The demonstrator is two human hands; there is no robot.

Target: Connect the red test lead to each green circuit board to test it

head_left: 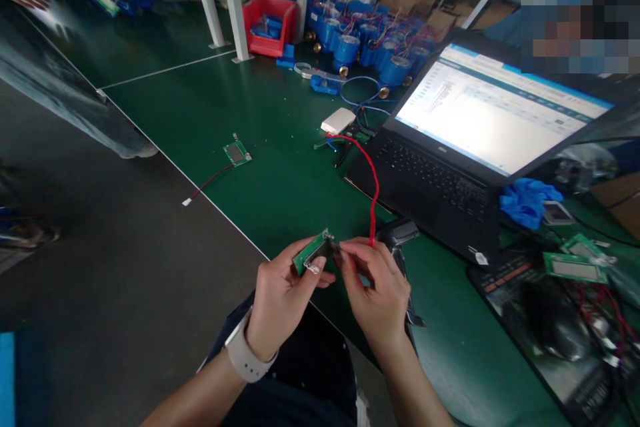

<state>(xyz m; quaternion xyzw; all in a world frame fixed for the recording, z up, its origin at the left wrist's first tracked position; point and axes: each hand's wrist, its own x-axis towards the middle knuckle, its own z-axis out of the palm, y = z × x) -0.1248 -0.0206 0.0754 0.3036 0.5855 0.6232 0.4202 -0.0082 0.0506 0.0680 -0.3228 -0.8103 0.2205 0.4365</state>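
Observation:
My left hand [280, 297] is closed on a small green circuit board [314, 251], held at the near edge of the green table [210, 100]. My right hand [376, 287] pinches the end of a red cable [371, 180] at the board's right side. The cable runs up across the table toward a white box [339, 120] beside the open laptop [470, 147]. A grey watch band sits on my left wrist. A black handheld device [400, 233] lies just behind my right hand.
Another green board with a red lead [237, 153] lies mid-table. Blue round units with wires [365, 40] and a red bin [267, 23] stand at the back. More boards and a mouse [570, 267] sit right of the laptop. A person's leg [75, 107] is at left.

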